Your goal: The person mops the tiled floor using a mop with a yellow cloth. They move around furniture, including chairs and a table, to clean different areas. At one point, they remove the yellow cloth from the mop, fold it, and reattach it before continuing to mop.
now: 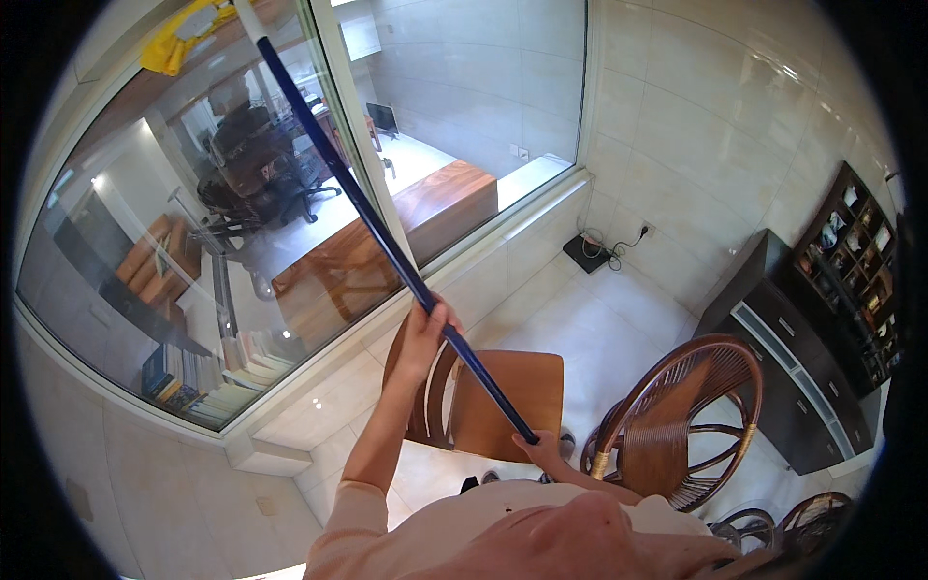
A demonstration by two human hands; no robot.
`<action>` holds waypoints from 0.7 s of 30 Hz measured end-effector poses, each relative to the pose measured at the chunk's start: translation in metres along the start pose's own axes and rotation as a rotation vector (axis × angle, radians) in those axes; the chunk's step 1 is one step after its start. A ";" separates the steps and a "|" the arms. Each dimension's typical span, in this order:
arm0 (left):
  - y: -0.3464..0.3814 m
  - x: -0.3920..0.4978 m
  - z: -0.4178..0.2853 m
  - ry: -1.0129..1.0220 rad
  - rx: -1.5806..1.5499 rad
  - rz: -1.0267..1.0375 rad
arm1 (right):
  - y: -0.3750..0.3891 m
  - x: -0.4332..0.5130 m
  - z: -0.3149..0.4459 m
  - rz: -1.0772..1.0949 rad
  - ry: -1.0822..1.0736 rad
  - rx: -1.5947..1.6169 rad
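A long dark blue pole slants from the lower middle to the upper left. My left hand is wrapped around its lower half. My right hand grips the pole's bottom end, above the wooden chair's edge. At the far end, past a white joint, sits a yellow cloth cleaning head with a grey plate. It is by the top of the left glass pane, close to the window frame; whether it touches the glass is hard to tell. A reflection of a person shows in the pane.
A wooden chair stands right below the pole. To the right are a rattan armchair and a dark cabinet. A black box with cables lies by the wall. Books and a wooden desk appear through the glass.
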State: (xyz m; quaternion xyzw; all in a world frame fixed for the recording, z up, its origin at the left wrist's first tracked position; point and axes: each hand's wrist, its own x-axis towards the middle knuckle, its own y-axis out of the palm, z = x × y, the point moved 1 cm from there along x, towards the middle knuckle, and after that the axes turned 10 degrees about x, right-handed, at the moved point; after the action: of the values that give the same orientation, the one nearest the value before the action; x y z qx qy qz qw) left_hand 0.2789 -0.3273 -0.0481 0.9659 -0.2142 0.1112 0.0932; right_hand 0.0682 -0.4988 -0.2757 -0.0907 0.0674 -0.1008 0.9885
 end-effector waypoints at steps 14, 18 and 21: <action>0.131 0.107 0.087 -0.073 0.218 0.037 | -0.070 0.067 -0.056 -0.042 0.190 0.123; 0.158 0.179 0.093 -0.028 0.263 0.001 | -0.086 0.121 -0.043 -0.092 0.154 0.278; 0.170 0.237 0.090 -0.007 0.292 -0.027 | -0.095 0.161 -0.032 -0.122 0.086 0.336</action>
State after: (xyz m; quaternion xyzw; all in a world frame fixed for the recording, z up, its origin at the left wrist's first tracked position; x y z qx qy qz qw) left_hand 0.4297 -0.5921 -0.0514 0.9724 -0.1832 0.1364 -0.0474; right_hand 0.2016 -0.6298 -0.3064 0.0762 0.0864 -0.1740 0.9780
